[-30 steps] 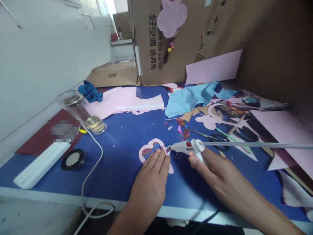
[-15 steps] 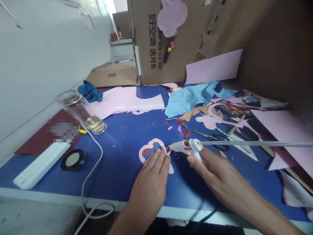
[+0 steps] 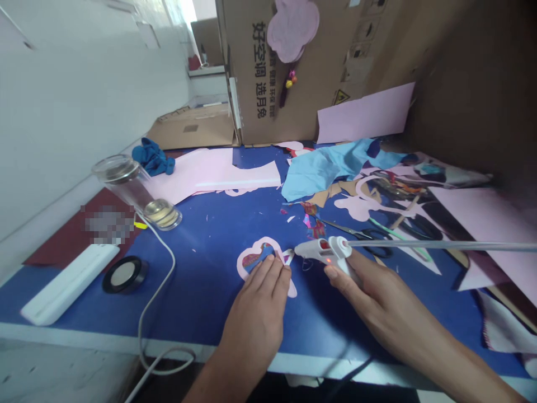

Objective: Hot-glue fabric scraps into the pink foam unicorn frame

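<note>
My left hand [image 3: 258, 305] lies flat on a pink cloud-shaped cut-out [image 3: 244, 267], its fingertips pressing the middle and lower edge. Multicoloured patterned paper [image 3: 255, 260] shows inside the cut-out, partly hidden by my fingers. My right hand [image 3: 377, 296] is closed around a white hot glue gun [image 3: 323, 251], whose nozzle points left, just off the cut-out's right edge. A long glue stick [image 3: 440, 244] extends from the back of the gun toward the right. A small pink-and-white piece [image 3: 287, 257] sits between the nozzle and my left fingertips.
A glass bottle [image 3: 136, 193] lies on its side on the blue table [image 3: 201, 302], near a white cable [image 3: 157, 313], black tape roll [image 3: 125, 274] and white bar [image 3: 69, 284]. Scissors [image 3: 369, 236], blue fabric [image 3: 327, 170] and pink sheets [image 3: 213, 176] lie farther back.
The glue gun has drawn slightly right, its nozzle farther from the cut-out. My left hand stays on the cut-out.
</note>
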The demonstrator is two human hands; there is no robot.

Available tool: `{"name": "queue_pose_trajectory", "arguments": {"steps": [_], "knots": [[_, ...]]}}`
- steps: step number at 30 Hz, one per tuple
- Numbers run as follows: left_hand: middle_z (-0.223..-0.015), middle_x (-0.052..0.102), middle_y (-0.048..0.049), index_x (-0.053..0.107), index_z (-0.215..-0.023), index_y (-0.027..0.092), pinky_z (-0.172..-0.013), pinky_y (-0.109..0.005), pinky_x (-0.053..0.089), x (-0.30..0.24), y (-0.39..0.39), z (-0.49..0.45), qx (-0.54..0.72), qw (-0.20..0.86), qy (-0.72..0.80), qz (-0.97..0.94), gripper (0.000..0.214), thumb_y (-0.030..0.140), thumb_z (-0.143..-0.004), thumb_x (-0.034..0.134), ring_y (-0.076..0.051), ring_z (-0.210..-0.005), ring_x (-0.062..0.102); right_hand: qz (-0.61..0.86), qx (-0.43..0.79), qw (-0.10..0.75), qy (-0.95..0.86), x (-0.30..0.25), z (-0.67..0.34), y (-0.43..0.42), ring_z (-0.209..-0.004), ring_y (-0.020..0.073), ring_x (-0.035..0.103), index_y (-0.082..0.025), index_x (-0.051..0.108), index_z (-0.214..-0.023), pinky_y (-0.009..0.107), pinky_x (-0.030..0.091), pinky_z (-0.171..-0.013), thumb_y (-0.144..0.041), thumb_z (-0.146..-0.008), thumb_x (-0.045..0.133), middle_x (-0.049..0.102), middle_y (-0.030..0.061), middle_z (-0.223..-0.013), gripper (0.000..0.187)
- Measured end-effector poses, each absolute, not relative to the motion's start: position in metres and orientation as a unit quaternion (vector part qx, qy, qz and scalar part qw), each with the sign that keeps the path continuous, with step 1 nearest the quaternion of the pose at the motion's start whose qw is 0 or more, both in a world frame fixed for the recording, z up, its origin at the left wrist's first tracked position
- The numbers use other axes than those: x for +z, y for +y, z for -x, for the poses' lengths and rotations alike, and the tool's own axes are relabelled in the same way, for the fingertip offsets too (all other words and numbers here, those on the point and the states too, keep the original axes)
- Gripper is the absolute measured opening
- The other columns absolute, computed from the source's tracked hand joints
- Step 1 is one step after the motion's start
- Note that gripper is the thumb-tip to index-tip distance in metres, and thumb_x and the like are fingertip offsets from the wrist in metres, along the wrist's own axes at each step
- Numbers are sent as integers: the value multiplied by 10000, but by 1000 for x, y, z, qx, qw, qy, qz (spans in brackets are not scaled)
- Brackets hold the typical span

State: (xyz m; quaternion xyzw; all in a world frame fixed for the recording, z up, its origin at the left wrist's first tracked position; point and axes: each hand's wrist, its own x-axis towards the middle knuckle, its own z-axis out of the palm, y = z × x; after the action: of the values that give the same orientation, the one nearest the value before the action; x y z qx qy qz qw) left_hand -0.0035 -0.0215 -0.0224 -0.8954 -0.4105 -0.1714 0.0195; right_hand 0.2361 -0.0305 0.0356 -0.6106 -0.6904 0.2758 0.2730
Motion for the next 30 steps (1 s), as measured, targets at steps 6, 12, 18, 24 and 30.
{"name": "queue_pose_trajectory", "arguments": {"steps": [6, 12, 18, 24, 30], "knots": [[-1528, 647, -183, 623, -1447, 53, -1144, -537, 583, -18, -21, 3, -182, 31, -403, 897, 567, -31, -936, 393, -347, -1452, 591, 599, 307, 275, -686, 38, -228, -29, -1008, 318, 730, -278, 603, -1056, 423, 545, -857, -523, -1116, 435, 747, 55, -937, 303], [-1519, 653, -190, 623, -1447, 52, -1124, -552, 596, -20, -21, 3, -188, 29, -403, 895, 561, -27, -938, 400, -358, -1440, 602, 601, 325, 273, -678, 38, -227, -29, -1034, 310, 712, -276, 595, -1064, 428, 520, -892, -541, -1117, 427, 738, 44, -960, 318], [-1547, 629, -190, 601, -1473, 58, -1158, -544, 570, -22, -21, 3, -176, 21, -405, 897, 573, -28, -940, 407, -348, -1477, 565, 607, 319, 268, -676, 35, -232, -30, -945, 292, 687, -278, 584, -1069, 432, 497, -860, -567, -1116, 425, 727, 47, -975, 333], [-1560, 620, -180, 588, -1486, 67, -1162, -540, 565, -21, -22, 4, -166, 19, -408, 897, 592, -37, -935, 399, -340, -1488, 554, 615, 322, 264, -670, 35, -237, -32, -874, 267, 662, -292, 595, -1081, 407, 483, -795, -587, -1113, 431, 736, 32, -1000, 338], [-1579, 601, -180, 582, -1495, 74, -1183, -534, 550, -21, -22, 4, -167, 12, -407, 898, 607, -36, -924, 407, -331, -1513, 526, 616, 323, 261, -669, 34, -238, -36, -929, 288, 684, -295, 601, -1129, 417, 503, -820, -583, -1109, 435, 729, 36, -990, 333]]}}
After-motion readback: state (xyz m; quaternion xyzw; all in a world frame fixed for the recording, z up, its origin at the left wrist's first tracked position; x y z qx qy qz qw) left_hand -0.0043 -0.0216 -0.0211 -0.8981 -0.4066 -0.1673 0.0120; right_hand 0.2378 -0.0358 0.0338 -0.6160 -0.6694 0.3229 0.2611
